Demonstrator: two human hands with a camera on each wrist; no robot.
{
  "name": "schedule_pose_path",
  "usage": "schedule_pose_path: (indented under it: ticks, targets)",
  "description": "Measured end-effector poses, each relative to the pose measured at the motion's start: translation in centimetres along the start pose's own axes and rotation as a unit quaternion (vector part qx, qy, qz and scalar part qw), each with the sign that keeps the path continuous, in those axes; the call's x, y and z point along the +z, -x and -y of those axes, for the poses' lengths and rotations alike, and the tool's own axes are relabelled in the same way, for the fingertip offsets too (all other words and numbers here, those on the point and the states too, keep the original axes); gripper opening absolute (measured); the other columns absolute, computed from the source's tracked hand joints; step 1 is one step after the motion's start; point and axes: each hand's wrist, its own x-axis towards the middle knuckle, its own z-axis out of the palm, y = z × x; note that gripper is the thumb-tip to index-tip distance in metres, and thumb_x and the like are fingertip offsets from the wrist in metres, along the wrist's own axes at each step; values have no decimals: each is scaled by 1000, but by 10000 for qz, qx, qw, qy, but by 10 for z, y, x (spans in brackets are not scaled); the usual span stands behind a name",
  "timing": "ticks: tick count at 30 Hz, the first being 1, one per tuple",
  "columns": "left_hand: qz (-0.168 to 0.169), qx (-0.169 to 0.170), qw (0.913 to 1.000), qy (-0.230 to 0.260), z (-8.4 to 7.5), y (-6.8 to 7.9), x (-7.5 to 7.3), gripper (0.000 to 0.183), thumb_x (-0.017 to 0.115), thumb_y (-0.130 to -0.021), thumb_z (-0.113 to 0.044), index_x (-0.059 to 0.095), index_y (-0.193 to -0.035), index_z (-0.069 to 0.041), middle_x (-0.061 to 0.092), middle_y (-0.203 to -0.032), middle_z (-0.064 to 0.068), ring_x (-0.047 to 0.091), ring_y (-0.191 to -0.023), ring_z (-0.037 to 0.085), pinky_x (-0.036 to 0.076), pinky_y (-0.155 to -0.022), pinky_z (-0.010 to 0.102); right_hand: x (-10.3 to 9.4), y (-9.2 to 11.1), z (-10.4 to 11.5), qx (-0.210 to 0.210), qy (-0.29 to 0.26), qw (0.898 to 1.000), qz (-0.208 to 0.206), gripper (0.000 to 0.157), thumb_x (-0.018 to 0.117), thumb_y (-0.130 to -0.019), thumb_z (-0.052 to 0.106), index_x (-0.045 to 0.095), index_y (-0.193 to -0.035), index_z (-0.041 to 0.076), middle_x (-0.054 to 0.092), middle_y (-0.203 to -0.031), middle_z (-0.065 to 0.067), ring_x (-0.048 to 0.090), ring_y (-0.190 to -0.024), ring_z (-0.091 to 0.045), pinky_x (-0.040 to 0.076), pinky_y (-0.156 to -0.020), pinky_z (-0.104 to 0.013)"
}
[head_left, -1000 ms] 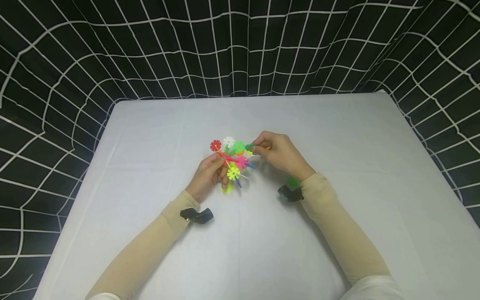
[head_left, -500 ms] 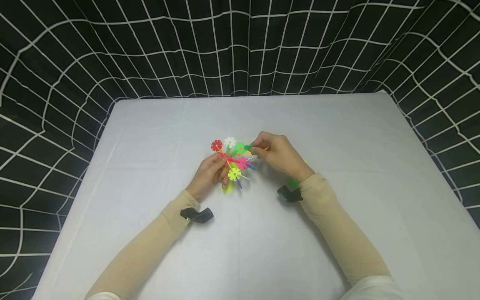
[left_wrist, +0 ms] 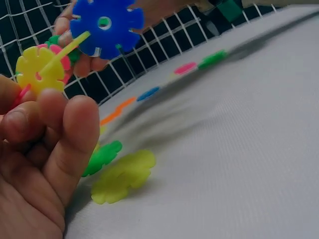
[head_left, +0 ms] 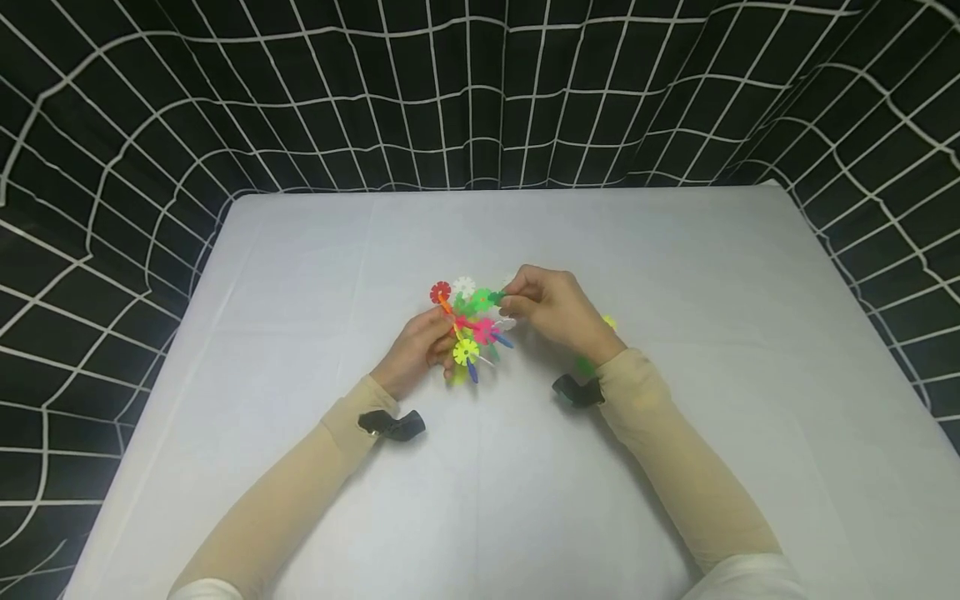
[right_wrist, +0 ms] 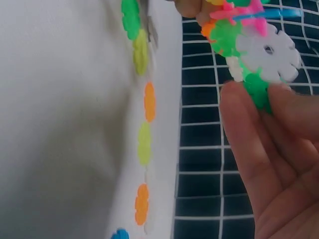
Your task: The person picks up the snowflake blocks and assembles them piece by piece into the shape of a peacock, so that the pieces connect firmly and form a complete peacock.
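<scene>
A cluster of notched, interlocking snowflake discs (head_left: pixel 485 331) in several colours is raised between both hands over the middle of the table. At its lower left, my left hand (head_left: pixel 415 348) pinches it with thumb and fingers. A dark green disc (right_wrist: pixel 257 90) on the cluster's right side sits between the thumb and fingertips of my right hand (head_left: pixel 561 310). In the right wrist view a white disc (right_wrist: pixel 271 52) stands just above those fingertips. The left wrist view shows a blue disc (left_wrist: pixel 107 37) and a yellow disc (left_wrist: pixel 30 62) of the cluster above the left fingers.
On the white-covered table (head_left: pixel 480 500) lie loose discs: a yellow one (left_wrist: pixel 124 177) and a green one (left_wrist: pixel 102 159) near the left hand, plus orange ones (right_wrist: pixel 142 204) in a row. A yellow disc (head_left: pixel 609 321) shows beside the right wrist. Black grid-patterned curtain (head_left: pixel 480 92) surrounds the table.
The cluster has shifted slightly right and turned a little in the left hand. An orange piece seen by the right fingers earlier is out of sight now. The right hand keeps its pinch.
</scene>
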Motion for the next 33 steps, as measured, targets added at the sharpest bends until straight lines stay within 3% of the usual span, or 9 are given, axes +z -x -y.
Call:
schedule_pose_path:
  ticks: [5,9,14,17,21,25,28,30,33]
  targets:
    - [21,19,9999,-109,1,-1,0,28,38,-108,-20,35,-82,-12,31,-64,-4,52,-53,10,53,-54,28,2,0,2,48,61,9999,-74,6,69,-95,11,66,-100,8,79,-97,-7,76,-92,-19,53,-80,-32]
    - [-1,72,10000,-58,2,-1,0,26,37,-109,-20,34,-84,-11,31,-65,-3,51,-55,11,53,-54,28,-1,-1,2,91,63,9999,102,8,69,-96,12,66,-103,8,78,-103,-8,75,-99,-23,55,-92,-38]
    - [-82,189,9998,3,3,-2,0,24,38,-109,-20,36,-87,-12,33,-66,-2,50,-56,12,53,-54,28,-14,-2,-3,21,608,9969,493,20,65,-98,15,68,-117,11,73,-118,-7,68,-113,-24,53,-103,-45]
    - [-119,269,9996,10,3,-2,1,24,39,-109,-20,37,-87,-12,34,-67,-2,50,-56,12,52,-54,28,-22,-4,-11,-5,1063,9932,476,24,60,-99,12,69,-122,9,70,-123,-9,64,-117,-27,52,-103,-46]
    - [-71,280,9996,-50,4,-1,1,25,40,-109,-19,37,-86,-11,34,-66,-1,50,-55,12,52,-54,28,-26,-7,-25,119,1869,9809,532,31,59,-100,13,66,-128,4,65,-131,-15,56,-120,-33,47,-107,-49]
    - [-22,305,9994,-168,3,0,1,26,40,-108,-18,37,-84,-10,35,-65,-1,50,-55,13,52,-54,28,-25,-7,-34,446,2558,9614,909,48,65,-97,24,57,-141,6,52,-145,-17,42,-134,-35,38,-116,-52]
    - [-27,341,9991,-246,2,0,1,27,40,-108,-18,37,-83,-11,35,-64,-1,51,-55,13,52,-54,28,-27,-5,-35,719,2839,9506,1028,53,68,-95,25,55,-144,9,48,-146,-16,40,-136,-34,37,-118,-53]
    - [-27,347,9990,-270,2,0,2,26,40,-108,-18,37,-83,-11,36,-64,-1,51,-55,13,52,-54,28,-29,-4,-34,826,2930,9468,1045,51,68,-95,22,55,-142,8,50,-141,-15,44,-132,-33,39,-116,-52]
    - [-33,329,9991,-246,2,-1,2,26,40,-108,-18,37,-84,-10,36,-63,-1,51,-54,13,52,-54,28,-32,-3,-33,879,2841,9491,1040,45,66,-95,16,56,-138,6,55,-130,-14,50,-120,-31,43,-111,-49]
